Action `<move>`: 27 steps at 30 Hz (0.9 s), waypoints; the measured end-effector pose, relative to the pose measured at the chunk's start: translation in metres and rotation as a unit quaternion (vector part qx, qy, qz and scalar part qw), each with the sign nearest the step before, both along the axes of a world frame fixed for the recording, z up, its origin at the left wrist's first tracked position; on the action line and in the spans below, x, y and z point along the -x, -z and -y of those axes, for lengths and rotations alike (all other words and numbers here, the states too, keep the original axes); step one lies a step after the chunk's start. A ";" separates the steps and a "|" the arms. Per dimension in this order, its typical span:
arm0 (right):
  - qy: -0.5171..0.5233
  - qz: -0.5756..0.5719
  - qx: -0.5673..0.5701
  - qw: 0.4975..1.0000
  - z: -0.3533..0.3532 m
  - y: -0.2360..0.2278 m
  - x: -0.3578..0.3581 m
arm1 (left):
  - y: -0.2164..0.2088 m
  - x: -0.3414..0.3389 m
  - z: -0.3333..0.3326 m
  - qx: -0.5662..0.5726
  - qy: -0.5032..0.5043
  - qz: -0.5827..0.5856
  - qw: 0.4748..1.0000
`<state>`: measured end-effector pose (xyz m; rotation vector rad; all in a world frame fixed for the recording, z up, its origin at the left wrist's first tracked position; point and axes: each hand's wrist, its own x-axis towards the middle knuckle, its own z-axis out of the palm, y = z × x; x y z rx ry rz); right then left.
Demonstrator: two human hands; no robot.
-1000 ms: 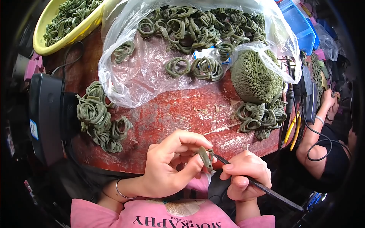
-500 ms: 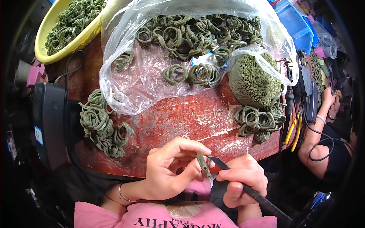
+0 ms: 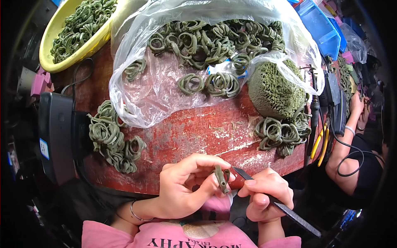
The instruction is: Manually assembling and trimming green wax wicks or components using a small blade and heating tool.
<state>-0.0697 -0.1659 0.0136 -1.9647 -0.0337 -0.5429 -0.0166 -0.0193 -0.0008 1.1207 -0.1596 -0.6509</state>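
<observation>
My left hand [image 3: 182, 188] pinches a small dark-green piece [image 3: 221, 178], ring-like with tube-like ends, between thumb and forefinger. In my right hand [image 3: 269, 194] is a flat, dark, file-like blade [image 3: 297, 218], whose pointed tip lies close to the green piece; I cannot tell whether they touch. Both hands are over the near edge of a worn red table [image 3: 186, 142]. Clusters of similar green rings lie at the left [image 3: 109, 136] and at the right [image 3: 281, 134]. A larger heap of green rings [image 3: 206, 43] rests in a clear plastic bag [image 3: 124, 78].
A yellow basket [image 3: 46, 51] of green rings stands at the far left, above a black box [image 3: 58, 136]. A porous green block [image 3: 273, 91] sits right of centre, near cables and yellow-handled pliers [image 3: 322, 144]. Blue bins [image 3: 318, 29] and a co-worker's arm [image 3: 345, 140] are at the right.
The blade has drawn slightly back and right from the green piece. My left hand has turned the piece a little, showing more of its open ends.
</observation>
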 end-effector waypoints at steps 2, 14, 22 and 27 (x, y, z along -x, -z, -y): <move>-0.017 0.008 -0.014 1.000 -0.002 0.000 0.000 | -0.001 0.001 -0.002 -0.012 0.004 0.006 1.000; -0.094 0.000 0.019 0.995 0.007 -0.001 0.002 | 0.005 0.003 0.001 -0.048 -0.022 0.104 0.993; -0.071 -0.006 0.059 0.996 0.005 0.000 -0.003 | 0.006 0.005 0.000 -0.052 -0.017 0.099 0.994; -0.019 -0.001 0.052 0.998 0.005 -0.001 0.003 | 0.006 0.005 -0.001 -0.047 -0.017 0.087 0.995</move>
